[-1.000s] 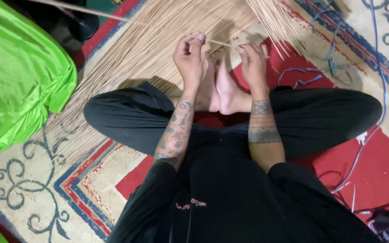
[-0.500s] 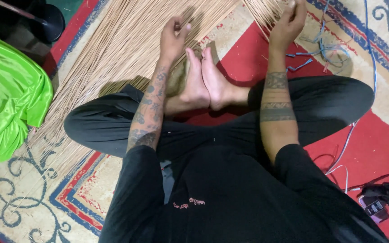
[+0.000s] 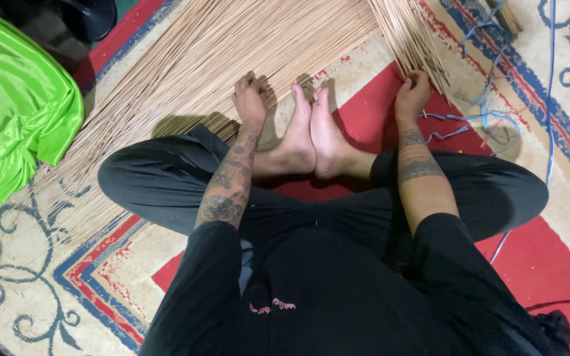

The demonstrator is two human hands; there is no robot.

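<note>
I sit cross-legged on a patterned carpet (image 3: pixel 67 283) with my bare feet (image 3: pixel 311 135) together in front of me. A wide fan of thin tan sticks (image 3: pixel 212 59) lies across the carpet ahead. My left hand (image 3: pixel 251 99) rests on the near edge of that fan, fingers curled onto the sticks. My right hand (image 3: pixel 411 92) is closed on the lower ends of a narrower stick bundle (image 3: pixel 410 33) that runs up and to the left. Both forearms carry dark tattoos.
A bright green cloth (image 3: pixel 14 112) is heaped at the left. Blue cords (image 3: pixel 479 118) lie tangled on the carpet right of my right hand, and one blue cord (image 3: pixel 552 79) runs down the right side. A dark object (image 3: pixel 87 16) sits at the top left.
Both hands had reached farther forward into the sticks half a second ago; now they have drawn back toward my feet, the left at the fan's edge, the right on the narrow bundle.
</note>
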